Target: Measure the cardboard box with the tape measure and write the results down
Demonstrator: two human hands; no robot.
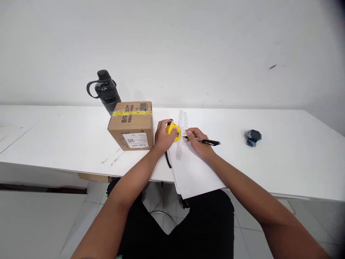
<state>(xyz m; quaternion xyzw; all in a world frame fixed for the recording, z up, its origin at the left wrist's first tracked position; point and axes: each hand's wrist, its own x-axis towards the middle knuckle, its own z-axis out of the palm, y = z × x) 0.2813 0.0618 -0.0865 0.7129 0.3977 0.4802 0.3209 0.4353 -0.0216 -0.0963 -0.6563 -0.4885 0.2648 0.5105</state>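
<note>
My left hand point(161, 136) is closed round a small yellow tape measure point(174, 130) that rests at the left edge of a stack of white paper point(192, 169). Its black strap point(168, 160) trails toward the table's front edge. My right hand point(197, 142) pinches a black pen point(206, 141), whose tip touches the paper beside a narrow column of writing point(182, 136). The two hands are only a few centimetres apart. A taped cardboard box point(131, 124) with a white label stands just left of my left hand.
A dark water bottle point(106, 91) stands behind the box near the wall. A blue smartwatch point(253, 137) lies on the white table point(283, 154) to the right. The paper stack overhangs the table's front edge above my lap.
</note>
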